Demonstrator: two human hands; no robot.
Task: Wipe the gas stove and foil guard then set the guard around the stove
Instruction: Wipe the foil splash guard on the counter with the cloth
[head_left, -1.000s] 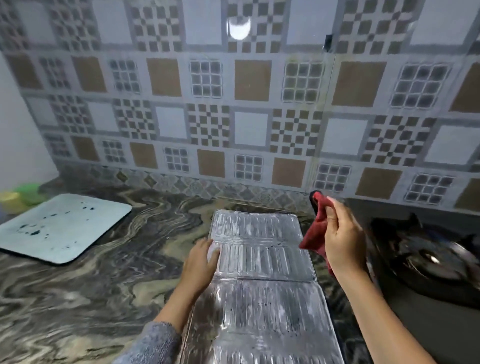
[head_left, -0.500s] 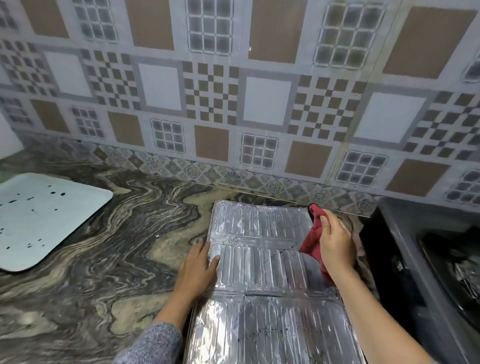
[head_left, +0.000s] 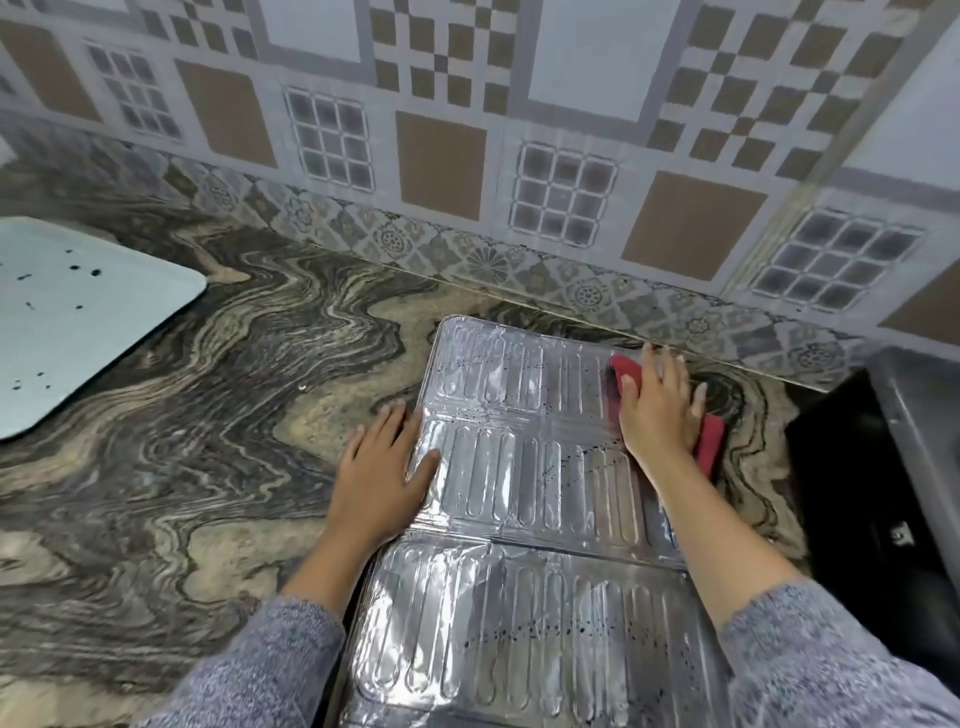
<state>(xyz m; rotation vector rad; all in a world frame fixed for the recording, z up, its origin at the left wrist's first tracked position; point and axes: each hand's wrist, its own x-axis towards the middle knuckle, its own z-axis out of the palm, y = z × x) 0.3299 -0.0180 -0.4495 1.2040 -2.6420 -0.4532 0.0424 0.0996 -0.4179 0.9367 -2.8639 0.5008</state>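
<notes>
Down from its raised hold, my right hand (head_left: 657, 410) is now pressing the red cloth (head_left: 626, 370) with spread fingers onto the far right corner of the foil guard (head_left: 519, 467). The guard is lying unfolded on the marbled counter (head_left: 208, 415), just left of the black gas stove (head_left: 893, 467). My left hand (head_left: 382, 478) is resting flat, fingers straight, on its left edge.

Foil guard (head_left: 519, 478) left of stove (head_left: 872, 493)

Ribbed foil guard (head_left: 524, 499) flat on counter; black stove (head_left: 883, 467) beside.
</notes>
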